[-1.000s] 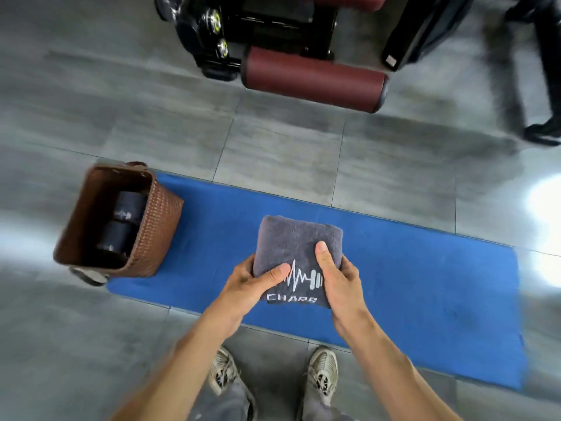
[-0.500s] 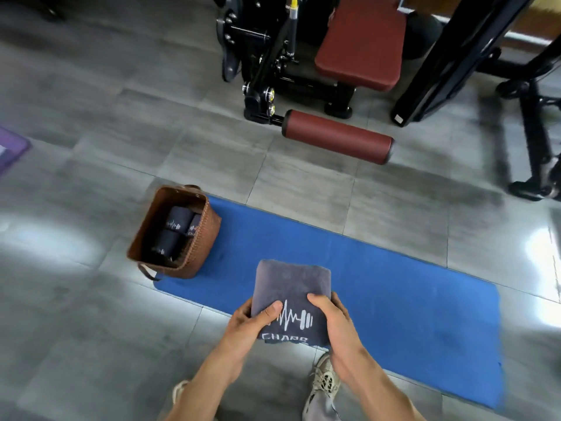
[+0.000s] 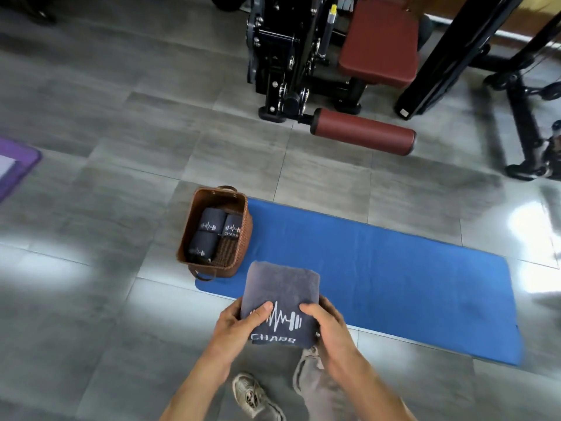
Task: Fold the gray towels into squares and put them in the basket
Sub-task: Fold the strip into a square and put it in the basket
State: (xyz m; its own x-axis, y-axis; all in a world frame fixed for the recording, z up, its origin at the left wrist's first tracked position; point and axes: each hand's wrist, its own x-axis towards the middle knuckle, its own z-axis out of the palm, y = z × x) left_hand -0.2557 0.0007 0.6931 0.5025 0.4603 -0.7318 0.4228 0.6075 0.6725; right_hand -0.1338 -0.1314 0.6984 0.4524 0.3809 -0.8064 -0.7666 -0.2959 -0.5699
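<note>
Head camera, looking down over a gym floor: a person held a folded gray towel [image 3: 280,302] in the air above the near edge of a blue mat [image 3: 394,268], the left hand [image 3: 239,325] pinching its left side with the thumb across the printed logo and the right hand [image 3: 326,325] gripping its right side, thumb on top and fingers curled beneath. The brown woven basket [image 3: 233,256] stood just beyond and to the left, on the mat's corner, with three folded towels [image 3: 212,229] packed upright against its far and left walls and bare weave showing at the near right. That remaining gap looked narrow; a towel brought down flat would likely catch on the rim or spring open, and loosening either grip before it was turned on edge could let the layers slide apart. The light basket might also tip or skid if the towel were pushed in hard. A black exercise machine [image 3: 288,56] with red pads stood well beyond; a purple mat [image 3: 15,168] lay far left.
</note>
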